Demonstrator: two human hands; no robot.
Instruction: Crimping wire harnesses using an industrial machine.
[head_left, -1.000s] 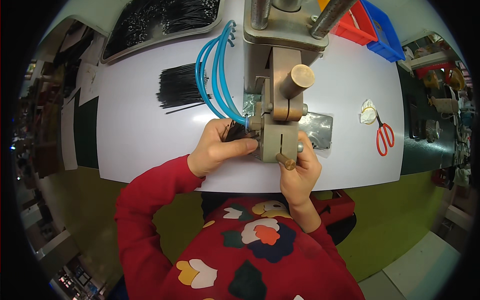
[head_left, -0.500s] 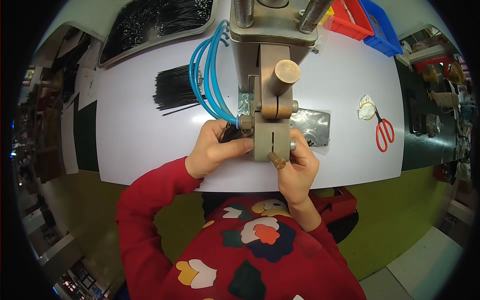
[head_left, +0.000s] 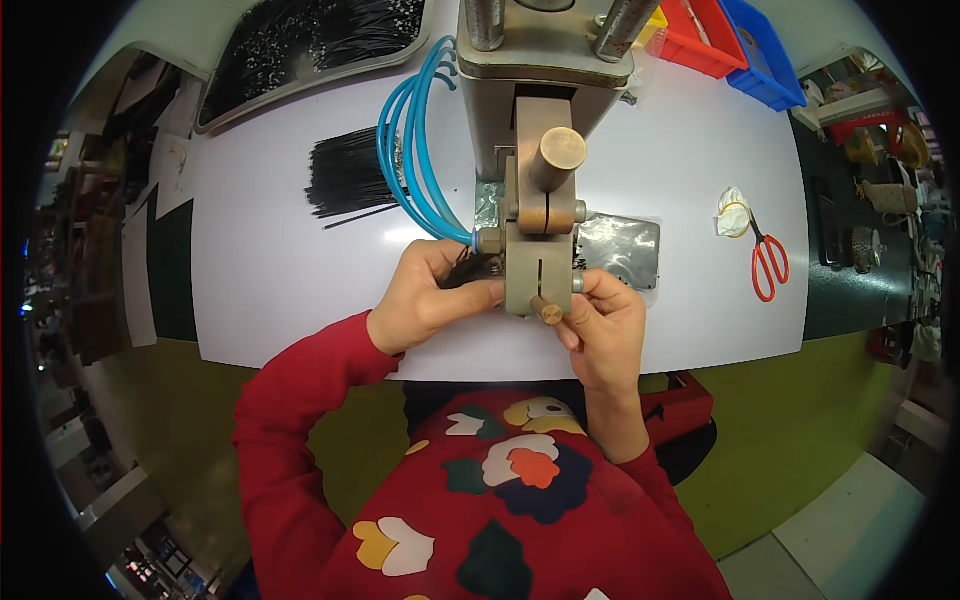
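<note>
A metal bench press with a grey-green front block (head_left: 522,270), a brass knob and blue air hoses (head_left: 412,150) stands in the middle of the white table. My left hand (head_left: 420,300) is closed on a bunch of black wires (head_left: 472,270) at the block's left side, its thumb reaching toward the metal. On the other side, my right hand (head_left: 610,325) has thumb and fingers pinched together just right of the block's lower edge. Whatever lies between those fingertips is too small or hidden to make out. The block covers the space beneath it.
Left of the hoses lies a pile of black wires (head_left: 350,172). A metal tray (head_left: 300,78) full of wires stands far left. Red-handled scissors (head_left: 768,265), a white wrapped bundle (head_left: 733,214) and a flat plastic bag (head_left: 622,250) lie rightward. Red (head_left: 700,50) and blue bins (head_left: 775,80) stand far right.
My right hand has shifted slightly right, out from beside the block, and shows more of its fingers. The front block appears slightly higher in view. The left hand keeps its hold with little movement.
</note>
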